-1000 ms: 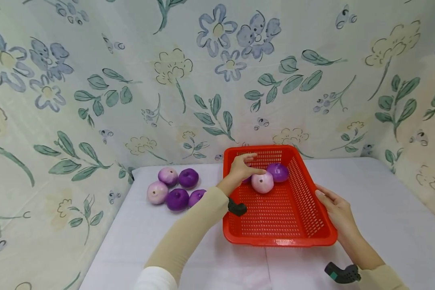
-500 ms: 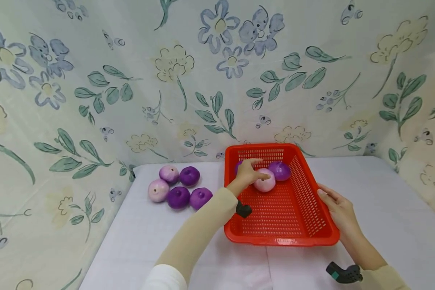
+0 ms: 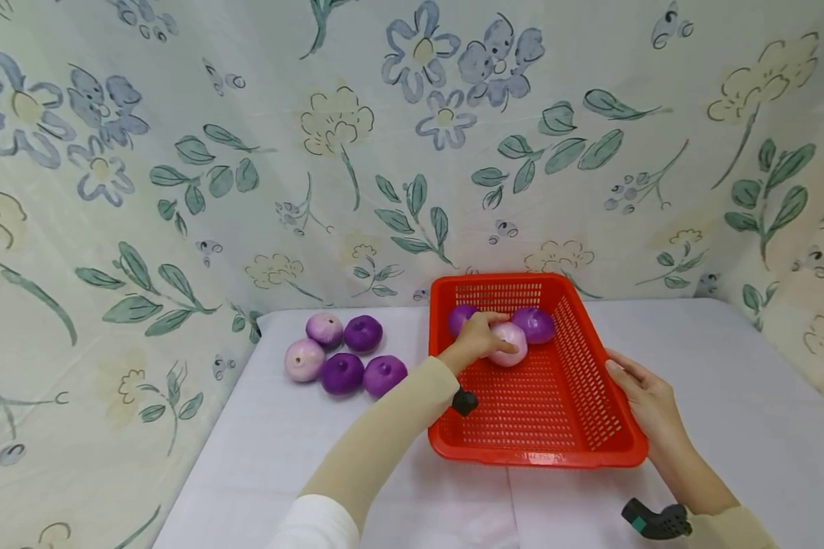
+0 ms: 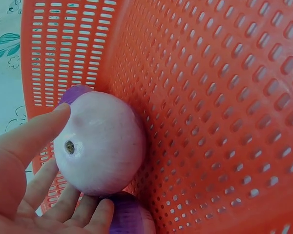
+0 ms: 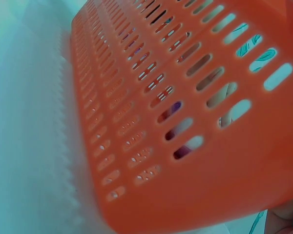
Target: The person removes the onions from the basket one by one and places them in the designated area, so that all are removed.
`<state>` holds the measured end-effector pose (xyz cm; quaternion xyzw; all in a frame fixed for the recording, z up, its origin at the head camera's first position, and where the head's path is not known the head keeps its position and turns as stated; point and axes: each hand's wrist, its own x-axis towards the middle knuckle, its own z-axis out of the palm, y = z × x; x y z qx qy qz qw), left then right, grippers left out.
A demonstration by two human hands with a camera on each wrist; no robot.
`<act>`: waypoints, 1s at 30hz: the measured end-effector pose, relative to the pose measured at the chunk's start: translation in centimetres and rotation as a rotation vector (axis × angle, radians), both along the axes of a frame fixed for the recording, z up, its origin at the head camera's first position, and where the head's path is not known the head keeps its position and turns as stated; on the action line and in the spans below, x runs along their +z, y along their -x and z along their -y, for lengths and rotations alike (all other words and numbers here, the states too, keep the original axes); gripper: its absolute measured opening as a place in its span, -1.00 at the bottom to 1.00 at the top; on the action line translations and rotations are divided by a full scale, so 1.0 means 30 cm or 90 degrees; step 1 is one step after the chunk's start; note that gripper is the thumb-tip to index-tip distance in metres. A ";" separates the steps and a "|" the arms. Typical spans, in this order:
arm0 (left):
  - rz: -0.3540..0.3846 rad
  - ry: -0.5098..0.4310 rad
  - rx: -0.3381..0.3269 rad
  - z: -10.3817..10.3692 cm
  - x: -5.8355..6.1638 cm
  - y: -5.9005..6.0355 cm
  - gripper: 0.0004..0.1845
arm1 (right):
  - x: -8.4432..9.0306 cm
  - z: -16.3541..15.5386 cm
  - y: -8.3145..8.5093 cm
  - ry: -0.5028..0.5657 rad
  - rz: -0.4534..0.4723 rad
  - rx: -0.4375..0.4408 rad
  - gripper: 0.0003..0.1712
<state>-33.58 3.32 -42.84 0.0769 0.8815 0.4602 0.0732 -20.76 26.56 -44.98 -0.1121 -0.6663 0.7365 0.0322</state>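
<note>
A pale pink-white onion (image 3: 510,345) sits in the red plastic basket (image 3: 529,457), with my left hand (image 3: 477,335) around it. In the left wrist view, the thumb lies against one side of this onion and the curved fingers of the left hand (image 4: 34,195) reach along its other side. Two purple onions are in the basket too: one purple onion (image 3: 461,316) on the left behind the hand, and another purple onion (image 3: 535,325) on the right. My right hand (image 3: 652,400) grips the basket's right rim, thumb on top. The right wrist view mostly shows the basket's slotted wall (image 5: 132,117).
On the white-covered table (image 3: 281,457), left of the basket, several onions lie clustered, among them a pale onion (image 3: 305,360) and a dark purple onion (image 3: 342,374). A floral cloth (image 3: 357,191) hangs behind the table.
My left hand has lowered its grasp around the pale onion, uncovering the purple onion on the left. The right hand keeps its hold on the basket rim; the view has shifted slightly.
</note>
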 end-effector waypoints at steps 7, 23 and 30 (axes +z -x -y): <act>-0.002 0.025 -0.019 -0.001 -0.008 0.004 -0.43 | 0.002 -0.003 0.000 0.024 -0.007 0.003 -0.22; 0.008 0.036 -0.081 0.007 -0.020 0.019 -0.40 | 0.001 -0.006 0.002 0.024 0.012 0.011 -0.17; 0.021 0.051 -0.085 0.018 -0.010 0.008 -0.41 | -0.004 -0.004 0.003 0.011 0.006 0.010 -0.17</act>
